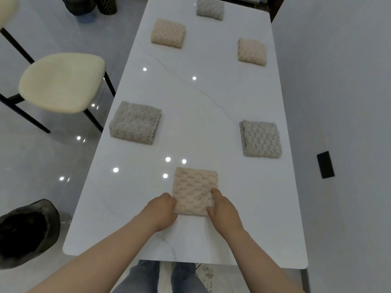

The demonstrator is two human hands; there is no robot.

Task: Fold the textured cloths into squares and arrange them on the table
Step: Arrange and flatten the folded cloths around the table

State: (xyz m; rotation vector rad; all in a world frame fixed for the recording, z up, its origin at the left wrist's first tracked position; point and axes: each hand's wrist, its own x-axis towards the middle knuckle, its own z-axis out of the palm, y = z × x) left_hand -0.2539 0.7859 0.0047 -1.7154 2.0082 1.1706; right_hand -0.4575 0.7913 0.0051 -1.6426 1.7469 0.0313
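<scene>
Left hand [164,210] and right hand [223,210], fingers curled, grip the near side edges of the folded beige cloth [194,187], which lies flat between them on the white table [190,102], near its front edge.

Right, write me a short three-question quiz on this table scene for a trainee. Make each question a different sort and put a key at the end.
1. True or false: the left hand and the right hand both hold the nearest beige cloth.
2. Multiple choice: how many folded cloths, counting the held one, lie on the table? A four, B six, C eight.
3. Fill in the blank: the cream-seated chair stands beside the table on the person's ____ side.

Key: 1 true; 2 B; 3 left.
</scene>
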